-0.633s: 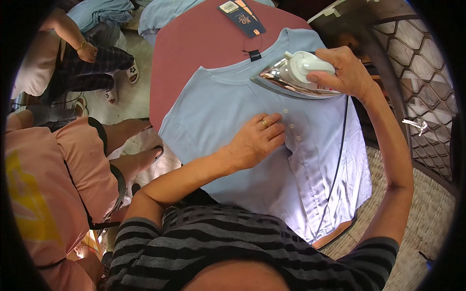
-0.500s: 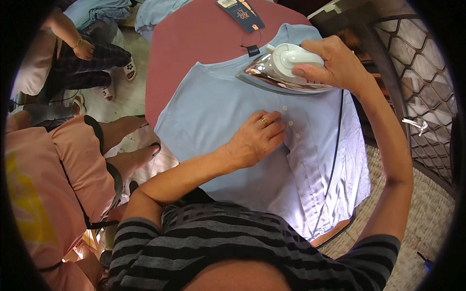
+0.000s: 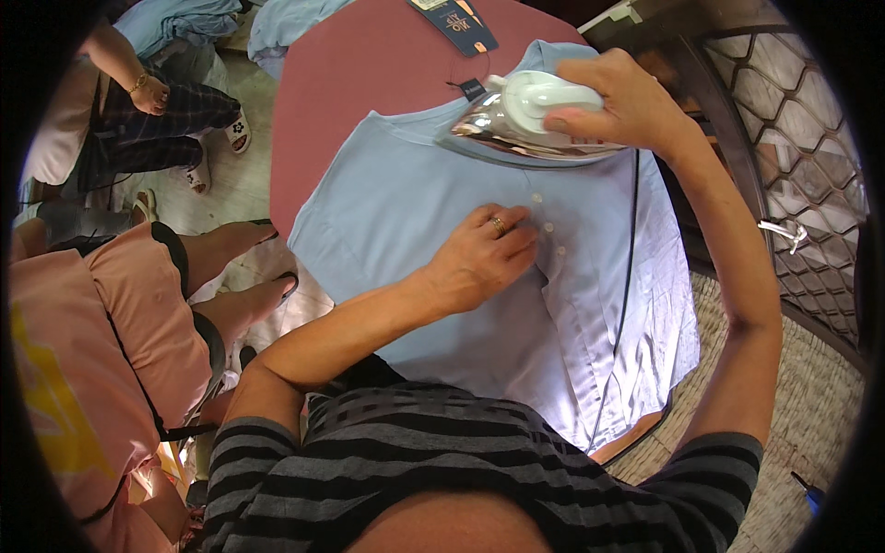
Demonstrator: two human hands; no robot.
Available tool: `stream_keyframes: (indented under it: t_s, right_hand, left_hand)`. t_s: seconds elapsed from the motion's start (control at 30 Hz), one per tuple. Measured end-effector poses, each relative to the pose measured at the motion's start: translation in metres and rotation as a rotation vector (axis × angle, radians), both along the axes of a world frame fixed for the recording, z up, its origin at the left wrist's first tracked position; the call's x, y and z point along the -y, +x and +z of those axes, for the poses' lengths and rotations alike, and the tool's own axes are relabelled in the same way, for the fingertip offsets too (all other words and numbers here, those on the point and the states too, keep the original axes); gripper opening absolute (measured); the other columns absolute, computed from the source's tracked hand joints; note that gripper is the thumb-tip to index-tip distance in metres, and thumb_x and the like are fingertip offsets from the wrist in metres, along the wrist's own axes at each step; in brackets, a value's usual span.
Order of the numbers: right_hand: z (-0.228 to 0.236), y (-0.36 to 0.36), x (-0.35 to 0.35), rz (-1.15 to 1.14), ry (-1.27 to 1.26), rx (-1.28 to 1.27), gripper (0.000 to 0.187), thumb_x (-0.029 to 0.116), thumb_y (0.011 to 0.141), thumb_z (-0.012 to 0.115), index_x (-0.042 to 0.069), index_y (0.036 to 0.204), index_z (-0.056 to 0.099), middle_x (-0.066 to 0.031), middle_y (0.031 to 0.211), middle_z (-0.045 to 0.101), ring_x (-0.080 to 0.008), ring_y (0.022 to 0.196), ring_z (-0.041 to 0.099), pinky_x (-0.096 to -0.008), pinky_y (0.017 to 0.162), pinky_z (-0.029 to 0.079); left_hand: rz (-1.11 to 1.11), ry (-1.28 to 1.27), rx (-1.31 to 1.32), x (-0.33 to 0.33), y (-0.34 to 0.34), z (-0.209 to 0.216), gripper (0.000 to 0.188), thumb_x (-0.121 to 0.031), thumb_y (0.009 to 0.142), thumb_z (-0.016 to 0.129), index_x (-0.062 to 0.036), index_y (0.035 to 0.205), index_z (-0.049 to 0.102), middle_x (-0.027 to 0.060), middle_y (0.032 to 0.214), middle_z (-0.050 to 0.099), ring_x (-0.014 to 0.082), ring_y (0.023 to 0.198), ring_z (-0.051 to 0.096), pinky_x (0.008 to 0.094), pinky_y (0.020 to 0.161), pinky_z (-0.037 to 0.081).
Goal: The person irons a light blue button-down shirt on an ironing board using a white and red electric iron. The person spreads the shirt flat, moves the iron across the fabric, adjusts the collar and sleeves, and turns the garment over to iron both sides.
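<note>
A light blue shirt (image 3: 369, 212) with a row of small pale buttons lies spread over a maroon-covered board (image 3: 318, 88). My right hand (image 3: 627, 101) is closed round the handle of a white clothes iron (image 3: 539, 106) with a shiny metal body. The iron is at the upper part of the shirt, near the neckline, its tip pointing left; whether its sole touches the cloth I cannot tell. My left hand (image 3: 484, 258) rests on the shirt beside the buttons, fingers curled together; what the fingertips pinch, if anything, is hidden. The iron's black cord (image 3: 627, 286) runs down over the shirt.
A dark hang tag (image 3: 456, 26) on a string lies at the board's far end. People in pink clothes (image 3: 78, 350) and plaid trousers (image 3: 166, 111) are at the left. Blue cloth (image 3: 175, 26) is piled behind them. A metal lattice gate (image 3: 797, 138) stands at the right.
The iron and both hands appear slightly further left and up, as does the whole scene. The iron seems a little more tilted. Both hands keep the same hold.
</note>
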State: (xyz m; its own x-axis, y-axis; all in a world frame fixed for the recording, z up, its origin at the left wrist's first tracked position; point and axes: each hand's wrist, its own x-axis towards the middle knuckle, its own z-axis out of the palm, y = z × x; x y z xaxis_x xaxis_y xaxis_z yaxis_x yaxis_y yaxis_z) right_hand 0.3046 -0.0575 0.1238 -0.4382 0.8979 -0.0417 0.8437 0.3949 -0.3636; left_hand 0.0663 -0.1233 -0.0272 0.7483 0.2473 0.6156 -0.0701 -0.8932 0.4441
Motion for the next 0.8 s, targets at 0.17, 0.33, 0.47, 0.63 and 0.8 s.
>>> stream_keyframes:
  t_s: [0.17, 0.33, 0.47, 0.63, 0.8]
  right_hand:
    - [0.004, 0.004, 0.003, -0.046, -0.055, -0.020, 0.045, 0.044, 0.082, 0.073, 0.000, 0.084, 0.067, -0.0191, 0.072, 0.062, -0.0334, 0.062, 0.060, -0.0388, 0.059, 0.047]
    - [0.000, -0.015, 0.009, -0.109, -0.027, -0.003, 0.044, 0.046, 0.081, 0.073, 0.002, 0.086, 0.069, -0.0173, 0.074, 0.066, -0.0325, 0.066, 0.063, -0.0395, 0.062, 0.049]
    - [0.003, -0.027, 0.021, -0.274, -0.103, -0.057, 0.043, 0.048, 0.082, 0.073, 0.005, 0.086, 0.072, -0.0158, 0.075, 0.068, -0.0308, 0.068, 0.065, -0.0379, 0.064, 0.051]
    - [-0.004, -0.057, 0.016, -0.299, -0.013, -0.049, 0.046, 0.050, 0.082, 0.072, 0.004, 0.086, 0.073, -0.0173, 0.075, 0.069, -0.0329, 0.068, 0.067, -0.0406, 0.065, 0.051]
    - [-0.005, -0.078, 0.007, -0.345, 0.034, -0.009, 0.051, 0.053, 0.083, 0.071, 0.002, 0.085, 0.072, -0.0197, 0.072, 0.068, -0.0354, 0.066, 0.066, -0.0425, 0.064, 0.051]
  left_hand:
    - [-0.004, 0.018, -0.042, -0.001, -0.001, 0.002, 0.022, -0.010, 0.070, 0.069, -0.0052, 0.091, 0.066, 0.0062, 0.107, 0.063, 0.0273, 0.113, 0.059, 0.0440, 0.092, 0.050]
    - [0.122, -0.150, -0.025, -0.012, -0.031, 0.016, 0.021, -0.008, 0.073, 0.074, -0.0054, 0.091, 0.066, 0.0083, 0.107, 0.063, 0.0271, 0.109, 0.059, 0.0417, 0.088, 0.050]
    - [0.579, -0.123, -0.055, -0.081, -0.075, 0.031, 0.016, -0.012, 0.079, 0.075, -0.0049, 0.090, 0.066, 0.0084, 0.096, 0.062, 0.0279, 0.095, 0.058, 0.0411, 0.078, 0.046]
    - [0.784, -0.129, -0.118, -0.129, -0.071, 0.010, 0.014, -0.020, 0.086, 0.072, -0.0079, 0.091, 0.067, 0.0066, 0.085, 0.059, 0.0275, 0.085, 0.055, 0.0412, 0.076, 0.041]
    - [0.812, -0.189, -0.100, -0.130, -0.071, 0.002, 0.016, -0.023, 0.086, 0.072, -0.0082, 0.090, 0.066, 0.0054, 0.085, 0.059, 0.0269, 0.084, 0.055, 0.0415, 0.074, 0.040]
